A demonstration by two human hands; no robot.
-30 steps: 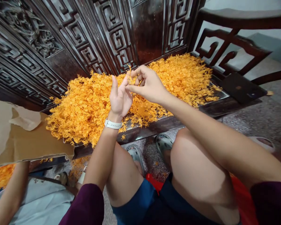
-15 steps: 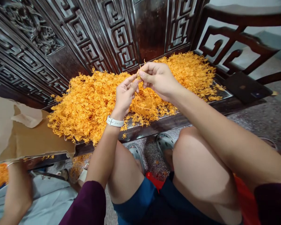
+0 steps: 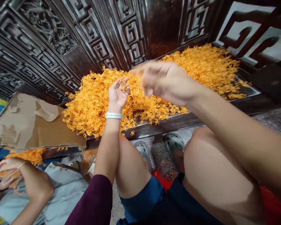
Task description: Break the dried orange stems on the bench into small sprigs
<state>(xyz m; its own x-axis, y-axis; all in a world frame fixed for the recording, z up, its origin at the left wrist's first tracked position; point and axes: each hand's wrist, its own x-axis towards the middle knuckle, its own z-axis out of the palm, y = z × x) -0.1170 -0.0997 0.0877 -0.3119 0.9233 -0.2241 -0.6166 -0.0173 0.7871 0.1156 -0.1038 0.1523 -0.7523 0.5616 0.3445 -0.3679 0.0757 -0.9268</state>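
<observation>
A long heap of small orange, spidery pieces (image 3: 93, 103) covers the dark wooden bench. My left hand (image 3: 118, 95), with a white watch band at the wrist, is turned palm up over the heap's middle. Its fingers curl loosely around a small orange piece (image 3: 124, 88). To the right of it, my right hand (image 3: 166, 81) hovers above the heap, its fingers smeared by motion. Whether anything is in those fingers cannot be made out. The two hands are apart.
A carved wooden backrest (image 3: 93, 34) rises behind the heap. Torn cardboard (image 3: 49, 131) lies at left, beside another person's hands (image 3: 11, 168) and more orange pieces. A dark device (image 3: 269, 81) rests at the bench's right end. My knees are close to the bench edge.
My hands, earlier pinched together at one orange piece, have separated. The left has moved left and turned palm up; the right is moving quickly. The view has shifted, showing the other person's hands.
</observation>
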